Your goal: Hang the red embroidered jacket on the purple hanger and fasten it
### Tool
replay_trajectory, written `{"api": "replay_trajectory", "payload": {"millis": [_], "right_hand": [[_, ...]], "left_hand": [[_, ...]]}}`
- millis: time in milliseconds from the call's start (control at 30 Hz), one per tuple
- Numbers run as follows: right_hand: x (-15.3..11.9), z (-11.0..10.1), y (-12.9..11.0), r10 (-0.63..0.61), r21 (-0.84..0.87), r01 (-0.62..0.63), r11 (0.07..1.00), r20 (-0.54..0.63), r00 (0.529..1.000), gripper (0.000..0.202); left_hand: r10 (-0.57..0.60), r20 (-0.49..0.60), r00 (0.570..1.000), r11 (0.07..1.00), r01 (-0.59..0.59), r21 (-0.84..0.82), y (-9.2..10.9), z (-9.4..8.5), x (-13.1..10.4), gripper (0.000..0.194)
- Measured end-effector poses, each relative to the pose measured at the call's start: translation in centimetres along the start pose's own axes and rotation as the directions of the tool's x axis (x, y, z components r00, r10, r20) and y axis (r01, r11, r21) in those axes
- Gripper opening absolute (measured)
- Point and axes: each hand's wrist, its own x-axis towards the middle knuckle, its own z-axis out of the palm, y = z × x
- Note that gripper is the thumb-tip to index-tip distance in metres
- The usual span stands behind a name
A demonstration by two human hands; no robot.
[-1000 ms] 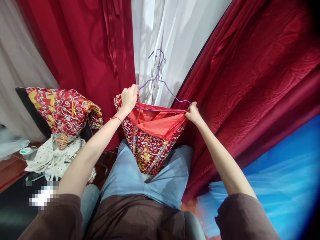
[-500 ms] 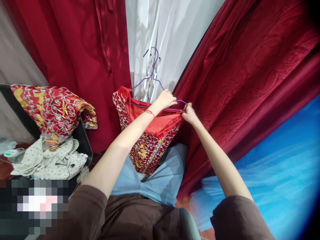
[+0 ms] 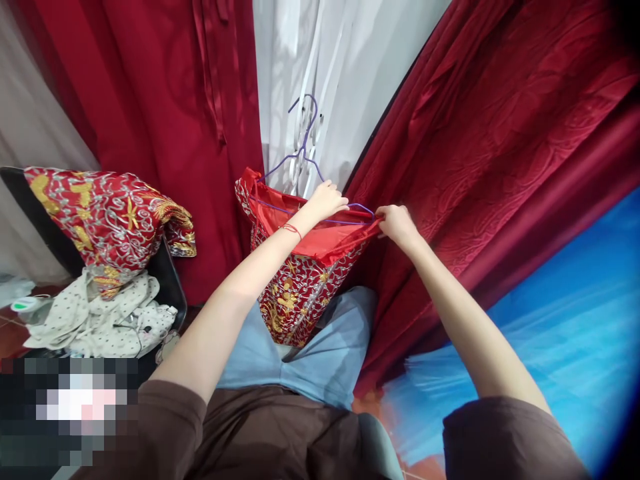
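Note:
In front of my lap hangs a red embroidered garment (image 3: 287, 300), gold and silver on the outside with a plain red lining showing at its open top. A purple wire hanger (image 3: 303, 141) sits inside that opening, its hook pointing up. My left hand (image 3: 327, 202) is closed round the right-hand slope of the hanger; its fingertips are partly hidden. At the right end of the hanger, my right hand (image 3: 397, 225) pinches the garment's top edge, drawing it taut out to the right of the hanger's tip.
A black chair (image 3: 175, 287) at left carries another red and gold embroidered cloth (image 3: 125, 207) and a white dotted cloth (image 3: 85, 320). Dark red curtains (image 3: 480, 133) hang on both sides of a white curtain (image 3: 370, 60). Blue tulle (image 3: 550, 347) spreads at right.
My right hand has moved right, pulling the garment's top edge outward past the hanger's end. The garment's left corner has shifted right. My left hand has stayed nearly in place.

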Motion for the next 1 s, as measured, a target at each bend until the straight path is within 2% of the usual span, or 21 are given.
{"api": "replay_trajectory", "payload": {"millis": [100,200,267,333,433,500,567,667,733,767,800,867,933,1000], "right_hand": [[0.2,-1.0,0.3,0.084,0.003,-0.085,0.996,0.127,0.988,0.015],[1.5,-1.6,-0.1,0.151,0.103,-0.168,0.98,0.154,0.976,0.008],[2.8,-1.9,-1.4,0.206,0.154,-0.231,0.961,0.16,0.965,0.009],[3.9,-2.0,-3.5,0.24,0.141,-0.255,0.957,0.114,0.964,0.009],[4.9,-1.4,-6.9,0.204,0.098,-0.201,0.975,-0.03,0.978,0.013],[5.1,-0.5,-8.3,0.179,0.138,-0.165,0.977,-0.098,0.979,0.016],[4.9,0.5,-8.8,0.218,0.248,-0.186,0.951,-0.108,0.97,0.018],[4.6,1.8,-8.4,0.337,0.449,-0.28,0.848,-0.05,0.94,0.021],[4.5,2.2,-8.0,0.369,0.554,-0.295,0.778,-0.023,0.929,0.021],[4.4,2.4,-7.8,0.37,0.595,-0.284,0.752,-0.024,0.929,0.02],[4.4,2.6,-7.6,0.37,0.629,-0.269,0.729,-0.033,0.928,0.02],[4.4,3.0,-7.4,0.377,0.676,-0.245,0.695,-0.054,0.924,0.021],[4.5,3.4,-7.2,0.393,0.703,-0.233,0.672,-0.071,0.917,0.021],[4.6,3.8,-7.0,0.387,0.721,-0.219,0.657,-0.073,0.919,0.021]], "left_hand": [[-0.019,-0.013,1.0,1.0,0.019,0.0,0.4,0.4,0.5,0.026],[-0.016,-0.028,0.999,1.0,0.016,0.015,0.5,0.8,0.6,0.025],[-0.017,-0.015,1.0,0.999,0.017,0.034,0.4,1.0,0.4,0.024],[-0.025,0.019,1.0,0.999,0.024,0.048,0.3,1.2,0.2,0.024],[-0.078,0.06,0.995,0.995,0.073,0.074,0.1,1.6,0.0,0.032],[-0.115,0.072,0.991,0.991,0.11,0.073,0.1,1.7,-0.1,0.037],[-0.085,0.072,0.994,0.996,0.085,0.013,-0.2,1.6,-0.5,0.04],[-0.02,-0.007,1.0,0.989,0.019,-0.144,-1.2,0.4,-2.0,0.042],[-0.124,-0.117,0.985,0.973,0.098,-0.208,-2.5,-1.1,-3.7,0.045],[-0.22,-0.177,0.959,0.958,0.179,-0.223,-3.3,-2.0,-4.7,0.046],[-0.329,-0.236,0.914,0.933,0.276,-0.233,-4.2,-2.9,-5.7,0.048],[-0.533,-0.301,0.791,0.845,0.479,-0.237,-6.1,-4.5,-7.5,0.06],[-0.698,-0.24,0.675,0.716,0.667,-0.205,-8.2,-5.9,-8.9,0.08],[-0.833,-0.093,0.545,0.553,0.823,-0.133,-10.2,-6.8,-10.0,0.088]]}}
